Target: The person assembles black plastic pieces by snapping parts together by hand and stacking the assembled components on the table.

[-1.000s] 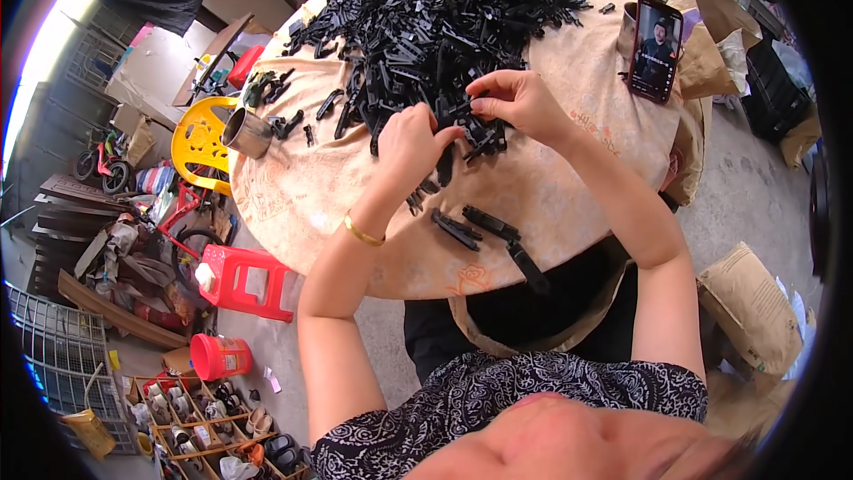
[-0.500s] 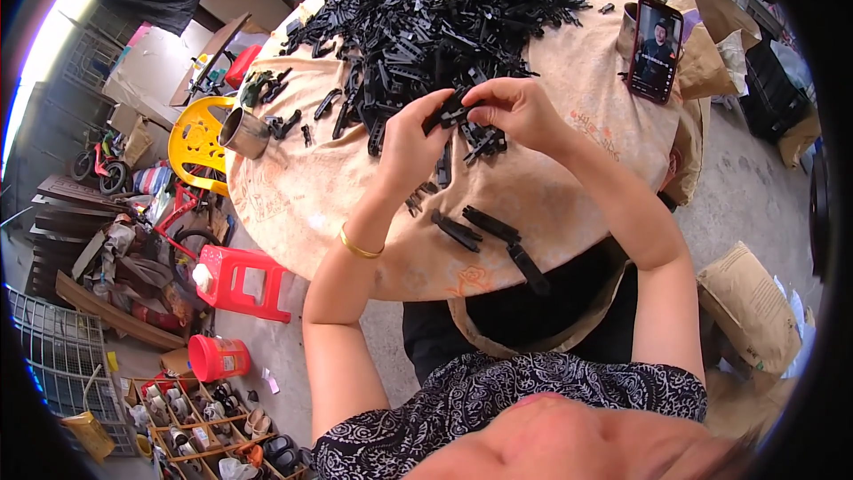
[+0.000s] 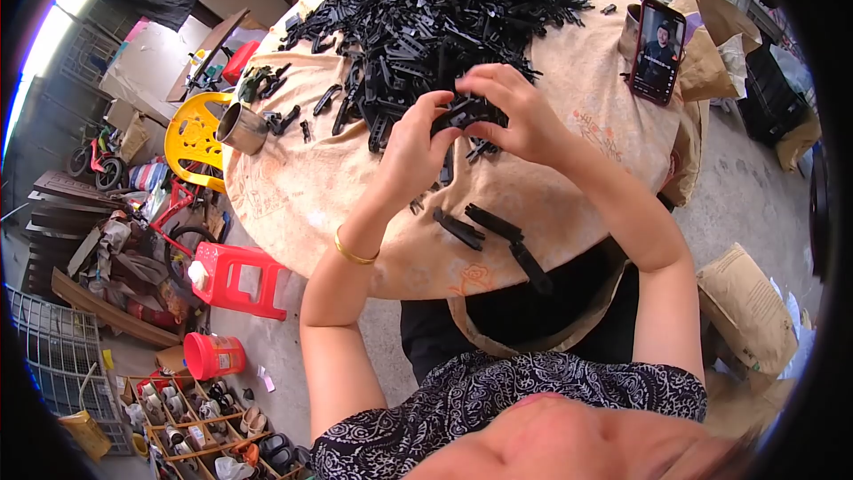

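Observation:
Both hands meet at the near edge of a big pile of black plastic parts (image 3: 418, 27) on a cloth-covered round table (image 3: 293, 204). Between them is a long black plastic part (image 3: 462, 113). My left hand (image 3: 416, 138) pinches its left end with thumb and fingers. Fingers of my right hand (image 3: 515, 116) curl over its right end, the thumb below. Nearer to me, several loose black strips (image 3: 498, 222) lie close to the table's front edge. One strip sticks out over that edge. Fine detail of the held part is too small to make out.
A phone (image 3: 657, 52) showing a video leans on a metal cup at the table's right. Another metal cup (image 3: 243, 129) stands at the left edge near a yellow chair (image 3: 197, 138). A red stool (image 3: 235, 280) and red bucket (image 3: 213, 356) are on the floor. Paper sacks (image 3: 746, 307) stand right.
My fingers have shifted on the black part: the right hand has opened wider over it and the left thumb now lies along its near side. The loose strips stay put.

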Demonstrator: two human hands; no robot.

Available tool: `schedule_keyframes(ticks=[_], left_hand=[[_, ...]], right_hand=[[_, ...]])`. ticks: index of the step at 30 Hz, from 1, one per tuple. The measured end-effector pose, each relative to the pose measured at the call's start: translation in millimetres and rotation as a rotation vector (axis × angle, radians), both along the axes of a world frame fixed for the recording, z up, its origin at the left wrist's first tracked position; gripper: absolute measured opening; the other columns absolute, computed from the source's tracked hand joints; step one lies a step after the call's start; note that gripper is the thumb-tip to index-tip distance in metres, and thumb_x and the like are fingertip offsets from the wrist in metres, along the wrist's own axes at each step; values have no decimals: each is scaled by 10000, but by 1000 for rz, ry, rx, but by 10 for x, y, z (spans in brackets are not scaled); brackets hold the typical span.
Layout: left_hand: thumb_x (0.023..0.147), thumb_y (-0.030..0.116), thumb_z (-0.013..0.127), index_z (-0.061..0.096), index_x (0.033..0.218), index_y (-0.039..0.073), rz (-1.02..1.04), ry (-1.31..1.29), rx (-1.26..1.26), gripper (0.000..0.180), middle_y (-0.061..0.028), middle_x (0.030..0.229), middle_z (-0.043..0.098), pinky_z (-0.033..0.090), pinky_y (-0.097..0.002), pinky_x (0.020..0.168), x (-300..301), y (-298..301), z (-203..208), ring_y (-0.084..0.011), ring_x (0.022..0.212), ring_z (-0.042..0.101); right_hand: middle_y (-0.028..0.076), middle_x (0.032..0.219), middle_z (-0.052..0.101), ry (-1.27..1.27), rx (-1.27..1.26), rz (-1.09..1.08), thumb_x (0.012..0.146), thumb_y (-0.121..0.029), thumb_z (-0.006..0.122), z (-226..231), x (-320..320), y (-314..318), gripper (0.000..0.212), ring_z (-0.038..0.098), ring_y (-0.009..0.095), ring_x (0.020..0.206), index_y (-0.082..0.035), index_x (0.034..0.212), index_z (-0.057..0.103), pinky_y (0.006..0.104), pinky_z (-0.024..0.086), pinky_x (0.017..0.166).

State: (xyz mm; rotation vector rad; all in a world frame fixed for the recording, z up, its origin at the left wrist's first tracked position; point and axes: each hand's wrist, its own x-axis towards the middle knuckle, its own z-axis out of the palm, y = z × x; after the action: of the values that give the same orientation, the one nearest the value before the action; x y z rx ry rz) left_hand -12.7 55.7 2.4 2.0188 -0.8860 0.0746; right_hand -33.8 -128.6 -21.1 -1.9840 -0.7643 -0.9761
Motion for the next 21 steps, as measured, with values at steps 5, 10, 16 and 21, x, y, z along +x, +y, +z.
schedule_keyframes(ticks=[5,10,16,21], left_hand=[[795,-11,594,532,1040,-10,5,-267,91,253,-151,897,617,473,-288,716,3,7,-36,-243,808,613],[762,-2,601,543,993,-13,-32,-230,73,239,-172,892,587,461,-363,743,-60,-36,4,-339,871,556],[732,20,651,581,986,-4,-33,103,42,265,-136,843,583,463,-327,676,-34,-36,38,-251,780,571],[699,52,712,629,971,13,-314,74,283,288,-90,850,615,462,-263,638,-193,-38,-60,-142,707,568]], right_hand=[[150,941,620,263,-141,95,716,-152,704,-15,-23,-85,361,584,312,856,-12,1030,594,367,469,762],[146,835,629,239,-91,94,703,-164,714,34,-38,-139,276,597,309,760,-27,929,636,351,481,675],[113,804,642,499,18,184,733,-167,703,-16,49,-249,207,609,238,727,-29,879,654,312,474,644],[78,821,644,444,-40,230,750,-128,679,7,54,-305,143,587,193,739,-50,869,665,291,470,683]])
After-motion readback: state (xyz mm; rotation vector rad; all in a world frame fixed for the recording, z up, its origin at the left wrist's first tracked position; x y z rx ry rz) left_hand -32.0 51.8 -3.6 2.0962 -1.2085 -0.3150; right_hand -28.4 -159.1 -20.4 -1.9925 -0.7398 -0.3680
